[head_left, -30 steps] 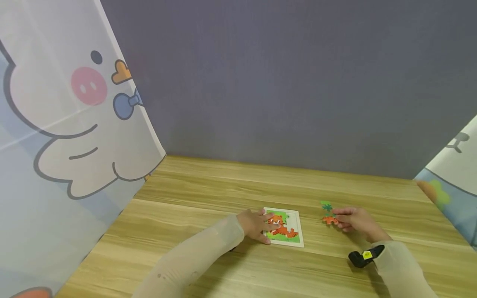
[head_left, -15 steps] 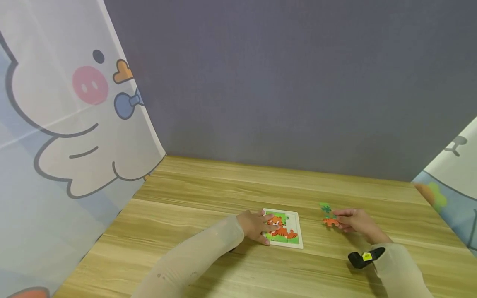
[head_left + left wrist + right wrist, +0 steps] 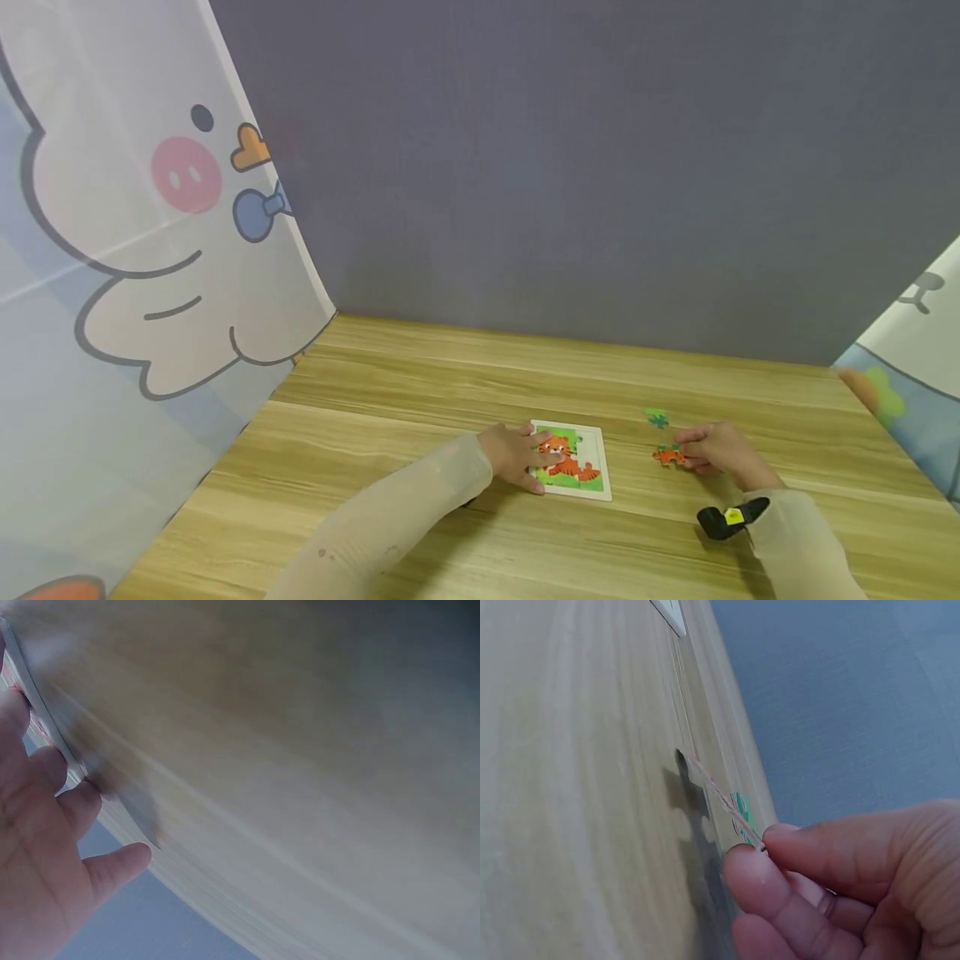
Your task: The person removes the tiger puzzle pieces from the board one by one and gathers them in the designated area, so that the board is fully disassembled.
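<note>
A jigsaw board (image 3: 596, 450) with a white border and a tiger picture lies on the table, its upper right part showing bare white. My left hand (image 3: 513, 457) rests on its left side with fingers spread; the left wrist view shows the fingers (image 3: 79, 806) along the board's edge. My right hand (image 3: 720, 450) pinches an orange and green puzzle piece (image 3: 667, 455) between thumb and finger. In the right wrist view this piece (image 3: 720, 796) is seen edge-on, tilted, with its shadow on the table. Just beyond it lies a green puzzle piece (image 3: 657, 417).
The wood-grain table (image 3: 420, 375) meets a dark grey panel (image 3: 555, 183) at the back. A cartoon-printed curtain (image 3: 150, 250) hangs at the left, and another printed cloth (image 3: 907, 375) at the right. A black wrist strap (image 3: 731, 518) sits on my right wrist.
My right hand has drawn the orange piece slightly toward me, widening the gap from the green piece. My left hand has stayed on the board.
</note>
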Demonstrator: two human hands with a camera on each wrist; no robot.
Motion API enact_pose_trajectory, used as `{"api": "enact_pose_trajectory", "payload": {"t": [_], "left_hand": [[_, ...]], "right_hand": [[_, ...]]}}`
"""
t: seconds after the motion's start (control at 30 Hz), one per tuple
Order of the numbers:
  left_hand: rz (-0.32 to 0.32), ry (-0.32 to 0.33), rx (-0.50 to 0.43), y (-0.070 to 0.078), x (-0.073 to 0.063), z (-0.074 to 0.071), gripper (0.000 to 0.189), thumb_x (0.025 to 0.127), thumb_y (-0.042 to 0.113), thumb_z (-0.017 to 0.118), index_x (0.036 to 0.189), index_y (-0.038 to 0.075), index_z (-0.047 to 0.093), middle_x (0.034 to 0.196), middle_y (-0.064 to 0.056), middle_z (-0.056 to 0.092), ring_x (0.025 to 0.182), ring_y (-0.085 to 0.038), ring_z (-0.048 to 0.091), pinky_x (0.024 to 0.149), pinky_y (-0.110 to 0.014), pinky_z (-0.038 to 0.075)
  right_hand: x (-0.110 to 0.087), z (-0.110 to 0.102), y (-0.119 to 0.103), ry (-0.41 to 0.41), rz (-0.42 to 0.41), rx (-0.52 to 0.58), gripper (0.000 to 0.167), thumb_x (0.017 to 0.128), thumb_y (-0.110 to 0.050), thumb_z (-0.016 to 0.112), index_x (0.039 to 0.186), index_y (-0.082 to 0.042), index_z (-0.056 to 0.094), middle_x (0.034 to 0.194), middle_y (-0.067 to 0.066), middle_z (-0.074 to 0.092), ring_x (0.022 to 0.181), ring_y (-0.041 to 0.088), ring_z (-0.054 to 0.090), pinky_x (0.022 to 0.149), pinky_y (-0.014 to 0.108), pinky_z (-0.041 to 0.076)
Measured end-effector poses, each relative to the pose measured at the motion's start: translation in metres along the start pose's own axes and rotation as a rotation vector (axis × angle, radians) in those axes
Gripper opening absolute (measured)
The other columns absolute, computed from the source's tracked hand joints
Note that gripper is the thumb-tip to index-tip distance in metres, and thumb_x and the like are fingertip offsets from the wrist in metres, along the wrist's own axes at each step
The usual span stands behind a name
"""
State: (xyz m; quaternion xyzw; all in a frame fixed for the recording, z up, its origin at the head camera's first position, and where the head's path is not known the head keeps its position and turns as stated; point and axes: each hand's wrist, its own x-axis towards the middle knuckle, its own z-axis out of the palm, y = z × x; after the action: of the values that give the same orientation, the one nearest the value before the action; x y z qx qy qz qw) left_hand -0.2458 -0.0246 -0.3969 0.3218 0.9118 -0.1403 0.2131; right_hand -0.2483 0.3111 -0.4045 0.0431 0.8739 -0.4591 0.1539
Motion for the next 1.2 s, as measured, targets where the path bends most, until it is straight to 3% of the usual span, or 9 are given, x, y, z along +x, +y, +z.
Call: {"api": "enact_pose_trajectory", "payload": {"t": [0.3, 0.6, 1.2], "left_hand": [[0.011, 0.005, -0.007, -0.0006, 0.0022, 0.0004, 0.069, 0.095, 0.068, 0.048, 0.157, 0.055, 0.021, 0.170, 0.022, 0.012, 0.157, -0.006, 0.020, 0.123, -0.041, 0.034], [0.006, 0.000, -0.021, -0.0016, 0.0003, 0.0006, 0.069, 0.095, 0.067, 0.049, 0.157, 0.054, 0.023, 0.170, 0.022, 0.012, 0.157, -0.007, 0.020, 0.122, -0.041, 0.035], [0.010, -0.007, -0.028, -0.0015, -0.0003, -0.0008, 0.068, 0.096, 0.067, 0.049, 0.157, 0.055, 0.022, 0.170, 0.022, 0.012, 0.157, -0.006, 0.020, 0.122, -0.041, 0.035]], "right_hand": [[-0.0018, -0.0027, -0.0025, -0.007, 0.016, -0.001, 0.031, 0.097, 0.001, 0.056, 0.122, 0.019, 0.061, 0.075, -0.010, 0.070, 0.067, 0.004, 0.065, 0.063, 0.025, 0.057], [-0.0001, 0.0006, -0.0024, -0.003, 0.001, -0.048, 0.035, 0.097, -0.001, 0.057, 0.126, 0.019, 0.058, 0.078, -0.009, 0.069, 0.069, 0.003, 0.062, 0.063, 0.023, 0.056], [0.0047, 0.0009, 0.0007, 0.011, 0.003, -0.051, 0.025, 0.095, 0.003, 0.058, 0.113, 0.019, 0.064, 0.080, -0.008, 0.069, 0.070, 0.007, 0.062, 0.064, 0.025, 0.056]]}}
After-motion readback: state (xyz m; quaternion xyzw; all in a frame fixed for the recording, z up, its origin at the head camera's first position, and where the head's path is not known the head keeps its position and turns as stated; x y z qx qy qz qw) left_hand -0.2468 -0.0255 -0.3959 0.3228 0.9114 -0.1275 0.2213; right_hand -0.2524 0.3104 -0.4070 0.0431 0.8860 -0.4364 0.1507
